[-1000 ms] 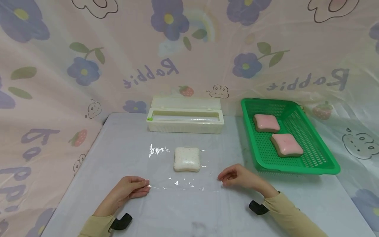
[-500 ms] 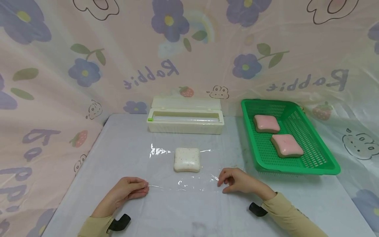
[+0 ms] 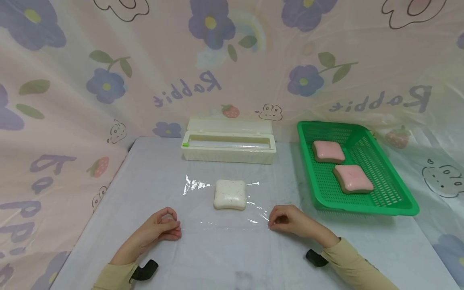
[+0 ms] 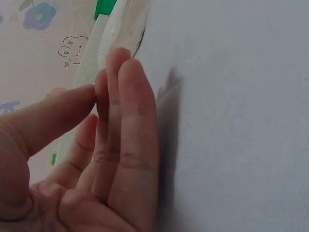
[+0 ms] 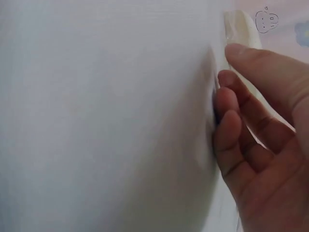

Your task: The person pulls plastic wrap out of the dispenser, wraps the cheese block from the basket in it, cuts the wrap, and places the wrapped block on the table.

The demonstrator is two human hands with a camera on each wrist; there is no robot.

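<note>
A clear sheet of cling film [image 3: 195, 209] lies on the table, its glare streaks showing. On it sits a white speckled, pillow-shaped block [image 3: 230, 195], whose kind is not plain. My left hand [image 3: 158, 229] is at the near left corner of the film, thumb pinching against a finger there with the index finger raised; the left wrist view shows the thumb tip [image 4: 89, 92] meeting a fingertip. My right hand [image 3: 291, 220] is at the near right corner, thumb and curled fingers pinching the film's edge. In the right wrist view the right hand [image 5: 265, 125] stays low over the table.
Behind the film stands a cream cling film dispenser [image 3: 228, 155], lid raised and roll inside. A green perforated basket [image 3: 362, 208] at the right holds two pink-topped, brown-sided blocks [image 3: 353, 178]. A patterned curtain [image 3: 232, 60] hangs behind the white table [image 3: 217, 262].
My right hand's thumb and fingers, apart half a second ago, have come together at the film's corner. My left index finger has lifted. The block stays in place.
</note>
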